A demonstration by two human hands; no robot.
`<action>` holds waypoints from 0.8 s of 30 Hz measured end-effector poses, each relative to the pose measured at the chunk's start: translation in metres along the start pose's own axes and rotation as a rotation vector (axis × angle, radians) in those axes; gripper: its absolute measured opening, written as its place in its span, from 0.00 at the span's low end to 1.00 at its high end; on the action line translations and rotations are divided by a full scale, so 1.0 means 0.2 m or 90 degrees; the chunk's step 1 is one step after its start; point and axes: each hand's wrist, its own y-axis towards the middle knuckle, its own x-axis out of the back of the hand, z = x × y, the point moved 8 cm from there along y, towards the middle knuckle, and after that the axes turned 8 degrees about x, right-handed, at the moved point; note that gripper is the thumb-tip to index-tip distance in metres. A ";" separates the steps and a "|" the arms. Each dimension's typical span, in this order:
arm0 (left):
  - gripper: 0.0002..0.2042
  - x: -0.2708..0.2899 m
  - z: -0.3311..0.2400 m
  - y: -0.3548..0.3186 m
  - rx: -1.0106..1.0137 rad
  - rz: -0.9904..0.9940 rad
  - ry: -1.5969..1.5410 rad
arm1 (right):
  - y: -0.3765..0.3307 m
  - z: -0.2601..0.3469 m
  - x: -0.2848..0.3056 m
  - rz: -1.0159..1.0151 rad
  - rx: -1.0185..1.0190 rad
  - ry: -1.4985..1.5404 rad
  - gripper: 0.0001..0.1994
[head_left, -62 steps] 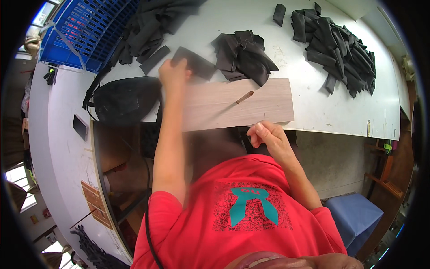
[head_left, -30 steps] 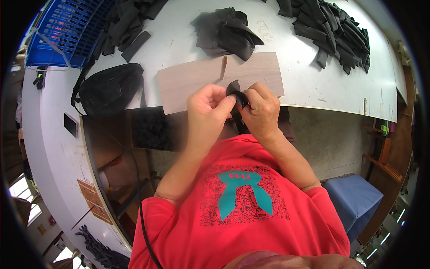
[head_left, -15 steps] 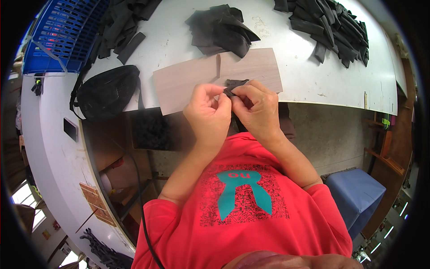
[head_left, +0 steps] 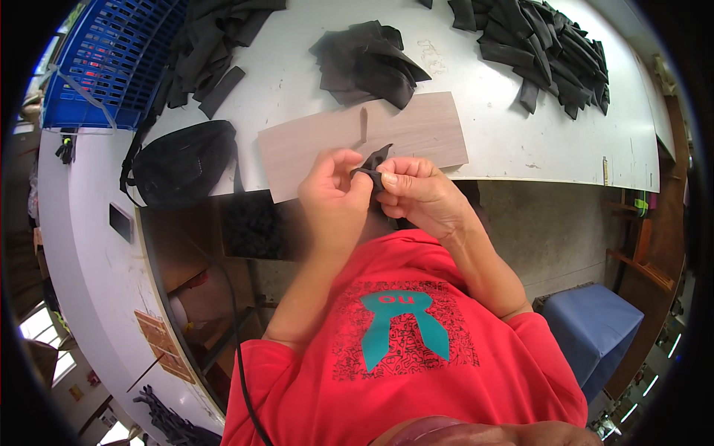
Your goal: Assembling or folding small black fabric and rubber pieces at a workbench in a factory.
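A small strip of black fabric [head_left: 377, 159] is pinched between my two hands, just in front of the table's near edge. My left hand [head_left: 333, 186] has its thumb and fingers closed on the strip's left side. From the right, my right hand [head_left: 422, 195] grips it between thumb and forefinger. One end of the strip sticks up past my fingers; the rest of it is partly hidden by them. Beyond my hands lies a light wood-grain board [head_left: 424, 130] with a narrow dark slot. A pile of black fabric pieces [head_left: 368, 63] rests just behind the board.
More black fabric pieces [head_left: 539, 52] are heaped at the far right, others [head_left: 216, 44] at the far left. A black bag [head_left: 186, 163] lies left of the board. A blue plastic basket [head_left: 111, 63] stands far left, above a phone [head_left: 120, 222]. A blue covered stool [head_left: 591, 334] is at the right.
Both hands have come slightly down, closer to my body, with the fabric. One end of the strip now points up out of my fingers. The whole view has shifted a little.
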 end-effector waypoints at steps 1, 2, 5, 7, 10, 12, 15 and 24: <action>0.07 -0.01 0.00 -0.01 -0.002 0.000 0.001 | 0.00 0.00 -0.02 0.002 0.002 0.000 0.07; 0.07 0.01 0.02 -0.01 0.005 -0.032 0.006 | 0.00 0.04 -0.03 -0.003 0.041 -0.145 0.07; 0.08 0.05 0.03 0.00 0.086 -0.052 -0.077 | 0.03 0.09 0.00 -0.013 0.118 -0.364 0.08; 0.10 -0.05 0.06 0.02 0.210 0.184 -0.397 | 0.05 0.08 0.10 -0.086 0.131 -0.212 0.08; 0.16 -0.17 -0.04 -0.10 0.308 0.476 -0.636 | 0.03 0.10 0.01 0.013 0.180 -0.123 0.07; 0.17 -0.19 -0.16 -0.15 0.323 0.560 -0.700 | 0.00 0.17 -0.11 0.148 0.301 -0.085 0.06; 0.14 -0.07 -0.19 -0.07 0.099 0.224 -0.227 | 0.01 0.29 -0.10 0.093 0.337 -0.191 0.06; 0.07 -0.03 -0.30 0.07 0.112 0.185 -0.460 | 0.00 0.56 -0.39 -0.031 0.488 -0.673 0.06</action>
